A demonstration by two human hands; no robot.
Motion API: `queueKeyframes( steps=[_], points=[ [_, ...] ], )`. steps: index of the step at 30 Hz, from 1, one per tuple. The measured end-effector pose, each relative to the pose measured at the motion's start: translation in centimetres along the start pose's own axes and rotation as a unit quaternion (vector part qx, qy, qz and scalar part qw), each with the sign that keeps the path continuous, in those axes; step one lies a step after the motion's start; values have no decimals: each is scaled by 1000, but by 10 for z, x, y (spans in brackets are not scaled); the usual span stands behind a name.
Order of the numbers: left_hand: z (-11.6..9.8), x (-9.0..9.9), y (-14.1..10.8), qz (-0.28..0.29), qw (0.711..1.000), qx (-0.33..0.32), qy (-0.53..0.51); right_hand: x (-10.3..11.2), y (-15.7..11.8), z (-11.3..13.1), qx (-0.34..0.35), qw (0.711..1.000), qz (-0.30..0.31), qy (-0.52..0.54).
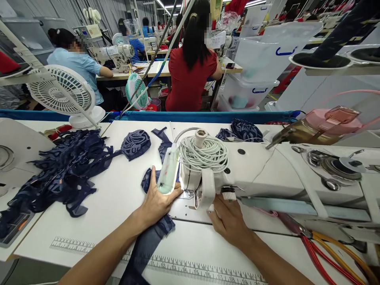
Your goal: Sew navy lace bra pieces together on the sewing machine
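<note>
My left hand (158, 204) lies over a navy fabric piece (162, 227) left of the sewing machine's needle area, thumb stretched away from the forefinger. From under this hand the fabric hangs down past the table's front edge; a patterned part shows behind the thumb. My right hand (228, 221) is to the right of the presser foot, close under the sewing machine (252, 168), with fingers bent and their tips partly hidden. What it may pinch is out of sight. A lit lamp with a pale green cover (168, 170) stands just above my left hand.
Navy strips (68, 170) are heaped at left, a patterned cup (135, 145) beside them. More navy pieces (245, 130) sit behind the machine. Coiled white cord (204, 152) tops its head. Red-and-yellow-handled scissors (308, 237) lie right; a ruler tape (190, 267) runs along the front.
</note>
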State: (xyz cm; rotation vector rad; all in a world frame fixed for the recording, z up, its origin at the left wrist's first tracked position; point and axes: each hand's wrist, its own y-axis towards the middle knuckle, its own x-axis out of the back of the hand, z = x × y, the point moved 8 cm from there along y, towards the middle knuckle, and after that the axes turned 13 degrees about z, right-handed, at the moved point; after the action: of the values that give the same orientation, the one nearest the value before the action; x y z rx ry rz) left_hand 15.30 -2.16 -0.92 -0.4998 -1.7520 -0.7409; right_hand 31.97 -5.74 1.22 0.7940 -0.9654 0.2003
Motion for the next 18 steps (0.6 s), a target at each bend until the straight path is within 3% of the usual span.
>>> queueKeyframes(
  steps=[7,12,14,18],
  points=[
    [-1,1,1,22,1000,-4,-9,-4,1,-2,1,999,-7,-42],
    [2,-2,1,38,996,20,-82,-7,3,-1,-2,999,2,-39],
    [12,-6,3,35,981,66,-177,-8,4,-1,-1,999,5,-43],
    [41,-9,0,-9,921,176,-347,-8,7,4,19,998,0,-60]
  ],
)
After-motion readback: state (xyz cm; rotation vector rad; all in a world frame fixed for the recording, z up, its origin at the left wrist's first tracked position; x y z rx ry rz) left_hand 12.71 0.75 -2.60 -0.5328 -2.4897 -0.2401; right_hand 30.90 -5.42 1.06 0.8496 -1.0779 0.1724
